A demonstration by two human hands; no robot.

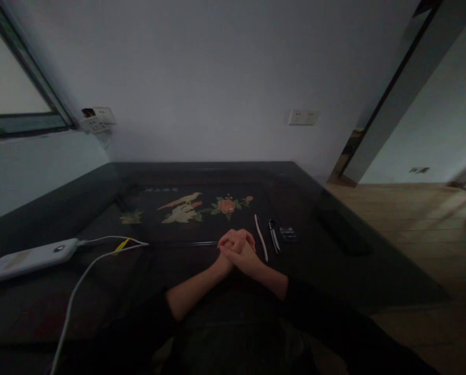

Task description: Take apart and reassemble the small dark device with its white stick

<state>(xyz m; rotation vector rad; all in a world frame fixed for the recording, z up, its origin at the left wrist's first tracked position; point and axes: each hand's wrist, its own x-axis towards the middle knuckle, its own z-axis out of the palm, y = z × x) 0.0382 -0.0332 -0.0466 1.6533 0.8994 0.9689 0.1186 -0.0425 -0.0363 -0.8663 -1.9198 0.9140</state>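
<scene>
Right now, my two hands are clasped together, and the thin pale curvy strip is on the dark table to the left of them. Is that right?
Almost! The strip is to the right of your hands, not the left, as the head view shows. Your left hand and right hand are clasped together, and the strip is on the dark table.

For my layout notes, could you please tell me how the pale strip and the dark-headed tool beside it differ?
The pale strip is one slim, gently curved piece; the dark-headed tool has two handles side by side. The strip is pale throughout, the tool black and whitish. Both lie on the dark table.
</scene>
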